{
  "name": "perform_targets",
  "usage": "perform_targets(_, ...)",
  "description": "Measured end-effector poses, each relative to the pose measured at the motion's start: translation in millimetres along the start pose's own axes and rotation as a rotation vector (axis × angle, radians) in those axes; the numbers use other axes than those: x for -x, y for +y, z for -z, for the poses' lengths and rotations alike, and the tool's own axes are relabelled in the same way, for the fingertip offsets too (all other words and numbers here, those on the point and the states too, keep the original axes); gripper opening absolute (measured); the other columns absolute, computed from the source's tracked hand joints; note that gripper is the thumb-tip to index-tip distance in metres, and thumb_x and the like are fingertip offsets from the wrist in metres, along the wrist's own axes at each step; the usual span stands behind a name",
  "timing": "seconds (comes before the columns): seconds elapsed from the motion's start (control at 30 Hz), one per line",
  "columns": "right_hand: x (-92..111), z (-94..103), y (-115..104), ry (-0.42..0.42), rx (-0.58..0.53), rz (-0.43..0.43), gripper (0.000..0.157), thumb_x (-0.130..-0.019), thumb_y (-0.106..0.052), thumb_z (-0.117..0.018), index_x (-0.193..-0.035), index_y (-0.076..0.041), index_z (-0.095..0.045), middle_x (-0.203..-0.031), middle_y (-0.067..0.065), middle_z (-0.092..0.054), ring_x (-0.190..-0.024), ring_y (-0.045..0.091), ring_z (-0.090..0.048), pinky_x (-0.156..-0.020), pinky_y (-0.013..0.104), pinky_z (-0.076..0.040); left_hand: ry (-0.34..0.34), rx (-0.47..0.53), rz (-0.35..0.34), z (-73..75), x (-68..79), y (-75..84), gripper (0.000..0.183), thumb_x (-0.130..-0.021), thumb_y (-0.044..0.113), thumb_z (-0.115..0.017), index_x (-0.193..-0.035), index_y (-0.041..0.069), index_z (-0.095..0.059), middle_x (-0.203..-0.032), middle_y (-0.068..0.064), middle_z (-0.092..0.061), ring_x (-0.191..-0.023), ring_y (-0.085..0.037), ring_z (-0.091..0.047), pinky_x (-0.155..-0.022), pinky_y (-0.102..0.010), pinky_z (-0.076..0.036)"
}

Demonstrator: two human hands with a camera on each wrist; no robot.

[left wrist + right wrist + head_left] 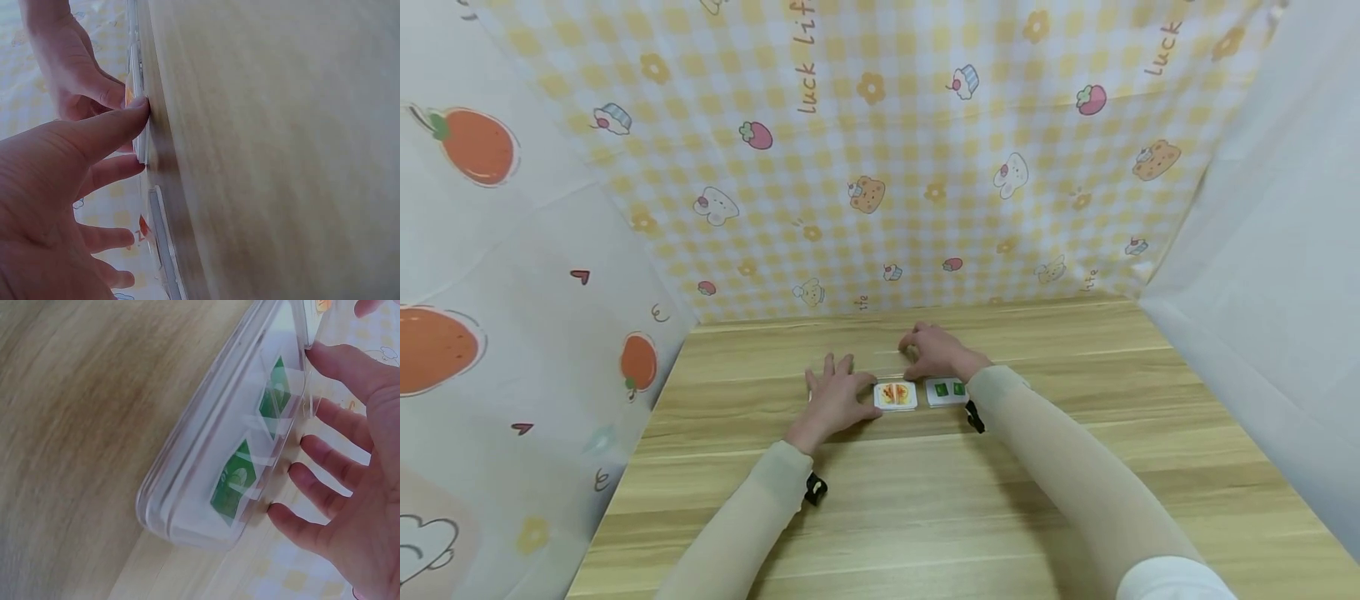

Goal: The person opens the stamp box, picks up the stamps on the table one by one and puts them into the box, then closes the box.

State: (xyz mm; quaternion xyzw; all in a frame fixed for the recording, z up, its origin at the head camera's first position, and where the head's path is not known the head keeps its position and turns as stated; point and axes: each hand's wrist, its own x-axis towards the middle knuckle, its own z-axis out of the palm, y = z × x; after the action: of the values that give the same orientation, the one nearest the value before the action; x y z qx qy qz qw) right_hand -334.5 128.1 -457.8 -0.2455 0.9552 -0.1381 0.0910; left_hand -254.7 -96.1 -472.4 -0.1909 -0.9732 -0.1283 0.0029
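Observation:
A small clear plastic case (895,396) with an orange-and-yellow picture lies flat in the middle. My left hand (835,400) is at its left end, thumb on the near edge and index finger by the far corner, pinching it; the other fingers spread over the table. To the right lies a clear case with two green rectangles (942,390), slightly apart from the middle one. My right hand (938,350) reaches past it, thumb at the middle case's far right corner, fingers loosely bent behind the green-marked case. Below my left hand, another clear case (165,250) shows a red mark.
The cases stand in a row on a wood-grain table (925,508). A yellow checked cloth (880,150) hangs behind its far edge. White cloths (580,225) hang at both sides. My forearms cross the table from the front, with black wrist straps (815,488).

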Motion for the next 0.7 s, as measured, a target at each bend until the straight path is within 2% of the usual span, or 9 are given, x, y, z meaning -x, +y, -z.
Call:
perform_targets(0.27, -0.7, -1.3, 2.6, 0.011, 0.033, 0.007, 0.053, -0.069, -0.046, -0.073, -0.114, -0.019, -0.062, -0.115, 0.0, -0.049, -0.102, 0.02, -0.047, -0.087, 0.036, -0.04, -0.002, -0.015, 0.026, -1.6, -0.3, -1.4, 0.059, -0.065, 0.063, -0.068, -0.117, 0.036, -0.06, -0.143, -0.016, -0.029, -0.128, -0.051, -0.011, -0.088, -0.075, -0.008)
perform_targets(0.47, 2.7, 5.0, 3.8, -0.006, -0.041, 0.019, 0.052, -0.07, -0.044, -0.074, -0.113, -0.015, -0.063, -0.112, 0.002, -0.053, -0.094, 0.017, -0.05, -0.083, 0.035, -0.042, 0.004, -0.005, 0.031, -1.9, -0.1, -2.7, 0.061, -0.064, 0.063, -0.068, -0.117, 0.035, -0.06, -0.142, -0.017, -0.03, -0.128, -0.051, -0.012, -0.087, -0.075, -0.008)
perform_targets(0.7, 15.4, 12.5, 5.6, 0.026, -0.119, 0.015, 0.056, -0.071, -0.041, -0.074, -0.117, -0.014, -0.06, -0.123, 0.001, -0.05, -0.109, 0.02, -0.048, -0.092, 0.04, -0.038, -0.004, 0.004, 0.025, 0.1, 1.7, -2.0, 0.068, -0.062, 0.064, -0.068, -0.121, 0.033, -0.057, -0.143, -0.017, -0.028, -0.129, -0.05, -0.012, -0.087, -0.075, -0.007)
